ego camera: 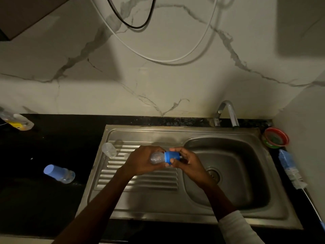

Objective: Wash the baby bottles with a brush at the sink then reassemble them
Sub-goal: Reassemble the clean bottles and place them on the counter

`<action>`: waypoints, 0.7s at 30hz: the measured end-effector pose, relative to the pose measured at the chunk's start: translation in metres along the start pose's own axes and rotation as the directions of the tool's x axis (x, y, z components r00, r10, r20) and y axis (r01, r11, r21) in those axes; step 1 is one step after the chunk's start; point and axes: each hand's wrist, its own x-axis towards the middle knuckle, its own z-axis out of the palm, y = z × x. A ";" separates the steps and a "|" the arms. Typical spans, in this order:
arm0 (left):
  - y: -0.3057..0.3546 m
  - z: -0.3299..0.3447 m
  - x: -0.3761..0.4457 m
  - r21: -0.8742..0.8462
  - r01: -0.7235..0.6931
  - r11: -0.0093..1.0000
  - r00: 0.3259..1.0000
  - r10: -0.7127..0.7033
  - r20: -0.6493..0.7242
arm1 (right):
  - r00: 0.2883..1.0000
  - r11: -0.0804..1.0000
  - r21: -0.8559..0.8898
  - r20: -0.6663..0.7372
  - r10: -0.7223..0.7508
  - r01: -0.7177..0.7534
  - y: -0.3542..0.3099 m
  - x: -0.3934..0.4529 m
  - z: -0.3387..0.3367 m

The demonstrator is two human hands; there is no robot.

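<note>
Because the small clear bottle (157, 158), held sideways over the sink's (228, 173) drainboard, looks light, rigid and probably wet-slick, the left hand (142, 162) wraps its body while the right hand (186, 162) pinches the blue collar (170, 157).

Clear bottle (157, 158), blue collar (169, 157), horizontal

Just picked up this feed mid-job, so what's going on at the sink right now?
A person holds a small baby bottle sideways over the drainboard: the left hand grips the clear body, the right hand pinches its blue collar. The tap is not running. Another bottle lies on the dark counter, a clear cap on the drainboard, the brush right of the sink.
</note>
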 end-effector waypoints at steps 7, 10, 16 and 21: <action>-0.013 -0.003 0.001 0.004 -0.061 0.998 0.997 0.061 -0.050 | 0.999 0.998 -0.042 0.005 -0.050 0.050 -0.006 0.006 0.009; -0.021 0.001 -0.006 -0.071 -0.075 0.995 0.989 0.065 -0.132 | 0.998 0.995 -0.074 -0.007 -0.070 0.069 -0.013 0.014 0.019; -0.033 -0.005 -0.028 -0.237 -0.017 0.971 0.971 -0.041 -0.236 | 0.998 0.987 -0.150 -0.001 -0.062 0.061 -0.022 0.031 0.051; -0.042 -0.017 -0.055 -0.395 0.052 0.917 0.948 -0.170 -0.270 | 0.993 0.960 -0.269 0.102 -0.055 0.080 -0.043 0.047 0.080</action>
